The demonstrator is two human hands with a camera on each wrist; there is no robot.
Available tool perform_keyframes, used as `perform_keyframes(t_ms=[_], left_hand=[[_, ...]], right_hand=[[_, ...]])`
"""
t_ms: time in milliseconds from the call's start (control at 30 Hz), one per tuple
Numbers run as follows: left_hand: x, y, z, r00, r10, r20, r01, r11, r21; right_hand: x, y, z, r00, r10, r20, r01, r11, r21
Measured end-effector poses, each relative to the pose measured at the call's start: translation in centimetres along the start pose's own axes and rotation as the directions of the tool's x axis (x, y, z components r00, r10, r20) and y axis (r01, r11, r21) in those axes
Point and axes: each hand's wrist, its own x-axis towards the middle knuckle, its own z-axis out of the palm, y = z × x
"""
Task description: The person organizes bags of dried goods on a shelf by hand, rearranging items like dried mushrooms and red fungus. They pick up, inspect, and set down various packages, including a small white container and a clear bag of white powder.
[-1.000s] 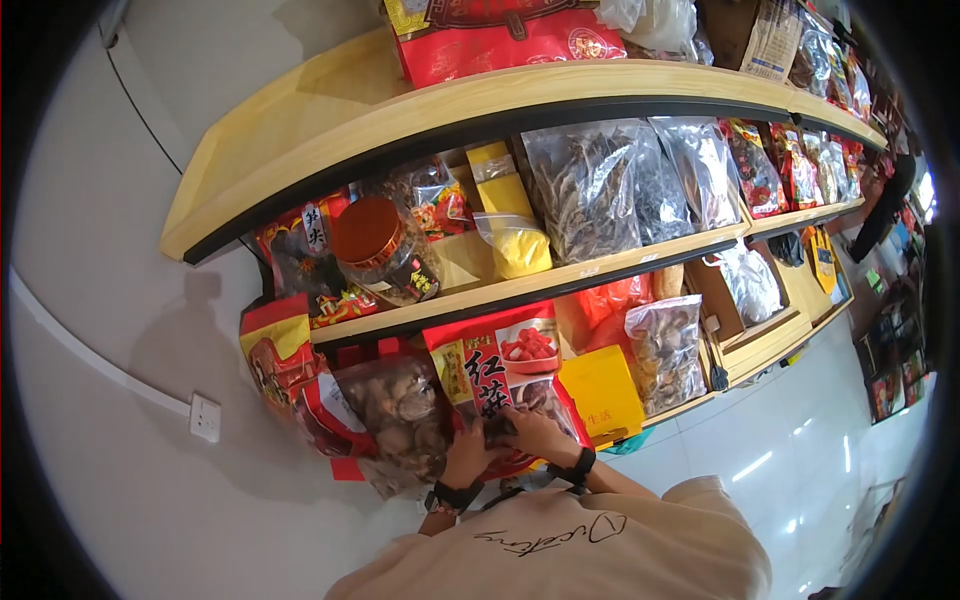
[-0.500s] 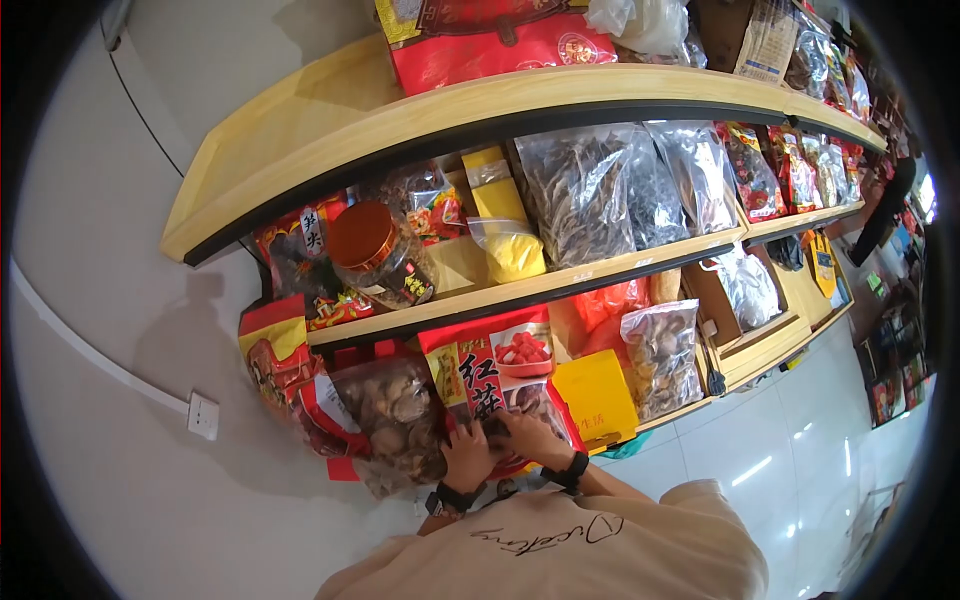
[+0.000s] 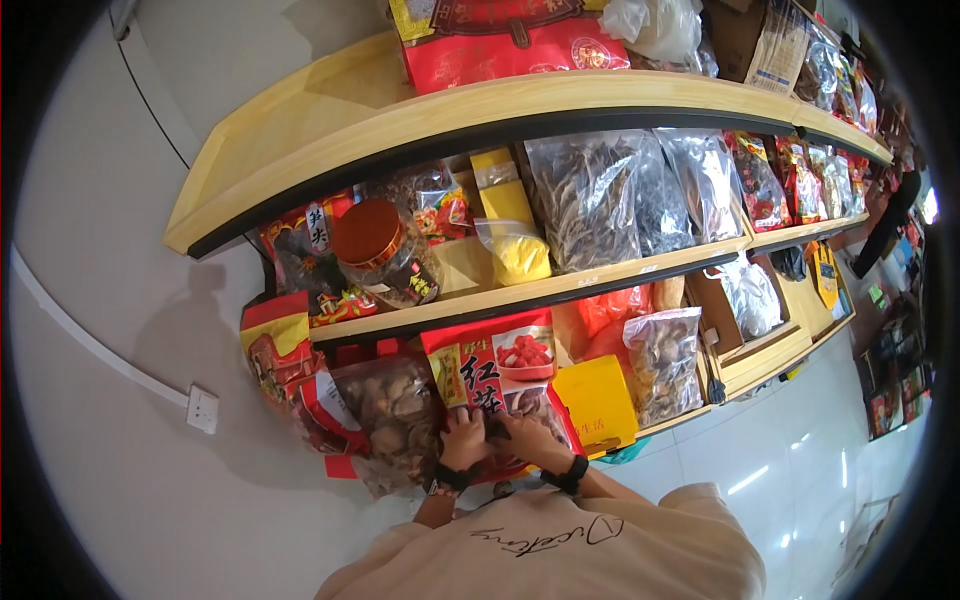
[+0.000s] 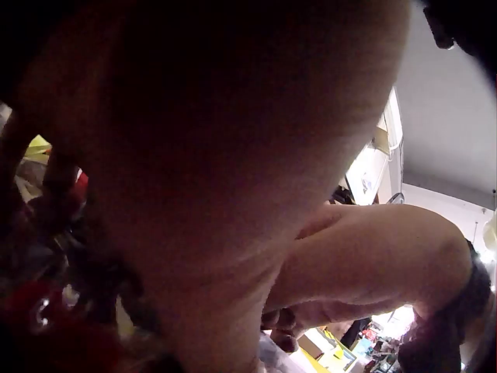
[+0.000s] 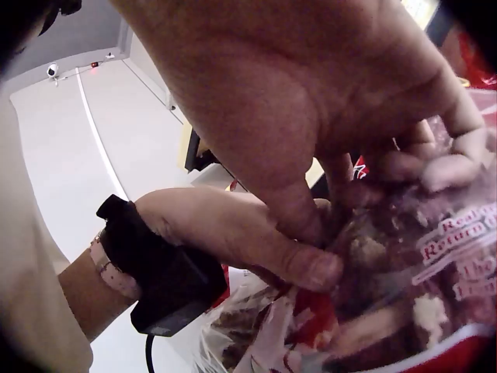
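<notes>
A red plastic bag of dried mushrooms point(image 3: 520, 350), with a clear window and large printed characters, leans at the front of the lower shelf. My left hand point(image 3: 465, 440) grips its lower middle, fingers spread over the front. Beside it, my right hand point(image 3: 533, 440) pinches the window, its fingers curled into the plastic. The right wrist view shows the left thumb point(image 5: 311, 268) pressed against the bag just below the right thumb. Dark reddish pieces show through the film point(image 5: 388, 256). In the left wrist view, the dark left hand point(image 4: 225, 140) covers most of the picture.
A clear bag of mushrooms point(image 3: 395, 410) stands to the left, beside a red-and-yellow package point(image 3: 280, 350). To the right are a yellow box point(image 3: 595, 400) and another clear bag point(image 3: 663, 365). Above runs a wooden shelf edge point(image 3: 480, 300) with a red-lidded jar point(image 3: 375, 240).
Both hands stay on the bag, with small shifts of the fingers on its lower front. The head view has shifted slightly.
</notes>
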Motion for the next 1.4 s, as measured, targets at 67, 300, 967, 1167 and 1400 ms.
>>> perform_keyframes(t_ms=[67,300,967,1167,1400], left_hand=[[-0.1,0.2,-0.3,1.000,-0.002,-0.003,0.002,1.000,-0.015],[-0.2,-0.5,0.4,0.999,0.021,-0.031,-0.023,0.999,-0.044],[-0.2,-0.2,-0.6,0.999,0.037,0.026,-0.036,0.998,-0.059],[-0.3,-0.2,-0.8,0.998,0.042,0.035,-0.040,0.997,-0.065],[-0.1,-0.3,-0.8,0.998,0.049,0.048,-0.046,0.997,-0.070]], right_hand=[[0.1,0.4,0.4,1.000,0.000,-0.007,0.000,1.000,0.004],[0.1,0.3,0.5,1.000,-0.022,-0.022,0.022,1.000,-0.007],[-0.3,-0.3,-0.1,1.000,0.010,-0.027,-0.010,1.000,0.028],[-0.2,0.0,0.1,1.000,-0.010,-0.029,0.010,1.000,0.016],[-0.2,0.1,0.2,0.999,-0.005,-0.035,0.007,0.999,0.032]])
